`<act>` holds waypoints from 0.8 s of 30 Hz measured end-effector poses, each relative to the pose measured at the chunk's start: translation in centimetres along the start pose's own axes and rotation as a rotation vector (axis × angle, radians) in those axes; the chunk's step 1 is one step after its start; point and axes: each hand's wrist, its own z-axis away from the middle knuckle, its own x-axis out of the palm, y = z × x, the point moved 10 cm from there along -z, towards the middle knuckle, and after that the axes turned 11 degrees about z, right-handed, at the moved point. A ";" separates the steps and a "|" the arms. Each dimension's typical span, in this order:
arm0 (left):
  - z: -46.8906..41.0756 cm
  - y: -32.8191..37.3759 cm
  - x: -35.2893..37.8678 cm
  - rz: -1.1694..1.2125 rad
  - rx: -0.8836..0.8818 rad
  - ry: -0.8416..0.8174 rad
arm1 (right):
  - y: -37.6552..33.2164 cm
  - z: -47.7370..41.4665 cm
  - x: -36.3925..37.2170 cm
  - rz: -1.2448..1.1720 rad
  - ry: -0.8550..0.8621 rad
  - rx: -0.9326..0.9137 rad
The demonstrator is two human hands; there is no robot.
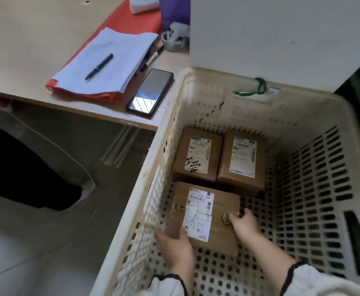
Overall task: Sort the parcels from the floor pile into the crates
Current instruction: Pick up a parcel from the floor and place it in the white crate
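White knit cuffs with dark trim reach into the perforated cream plastic crate. The left hand clasps the near left corner of the front parcel, and the right hand curls over its right edge (a taped brown carton, labelled, low by the crate's left wall). Behind it, the left rear parcel and right rear parcel sit side by side. Beyond the rim, a beige worktop carries a phone, papers and a pen.

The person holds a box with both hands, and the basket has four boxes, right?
Not four: the head view shows three in the basket: back left box, back right box, and the front box in the left hand and right hand.
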 end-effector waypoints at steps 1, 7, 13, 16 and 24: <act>0.8 -1.6 -0.2 0.093 -0.111 0.055 | -0.5 0.0 -0.4 0.014 0.032 -0.013; 0.2 -1.5 1.0 -0.173 0.025 -0.066 | -3.4 -0.5 -1.1 0.138 0.070 -0.213; -2.0 2.4 -0.1 -0.275 0.291 -0.031 | -4.8 -1.2 0.6 0.223 0.042 -0.243; -2.4 2.9 -0.3 -0.329 0.310 -0.032 | -4.7 -1.4 1.2 0.283 0.049 -0.186; -0.6 4.5 0.3 -0.644 0.306 -0.134 | -5.4 -0.2 -0.6 0.411 0.022 -0.149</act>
